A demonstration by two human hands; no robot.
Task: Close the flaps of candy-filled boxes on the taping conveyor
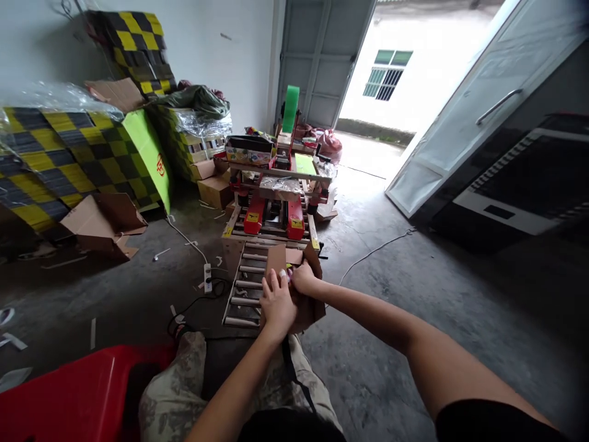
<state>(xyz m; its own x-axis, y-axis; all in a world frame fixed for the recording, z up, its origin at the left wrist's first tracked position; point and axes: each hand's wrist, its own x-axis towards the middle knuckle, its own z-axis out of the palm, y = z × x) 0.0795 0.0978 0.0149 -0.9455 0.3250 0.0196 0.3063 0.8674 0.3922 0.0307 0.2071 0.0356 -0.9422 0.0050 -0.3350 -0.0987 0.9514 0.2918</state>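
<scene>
A small brown cardboard box (309,310) rests at the near end of a roller conveyor (248,283), its flaps standing up. My left hand (276,302) lies on the box's top with fingers stretched forward, pressing a flap (275,259). My right hand (304,277) is curled over the box's right side, fingers closed on a flap. Something small and pink-green shows between the two hands; I cannot make it out.
The conveyor leads to a red carton-sealing machine (272,212). Stacks of yellow-black flat cartons (69,159) stand at left, with loose cardboard (103,224) on the floor. A power strip (207,276) and cables lie by the conveyor. A red stool (73,387) is near left. An open doorway (381,80) lies ahead.
</scene>
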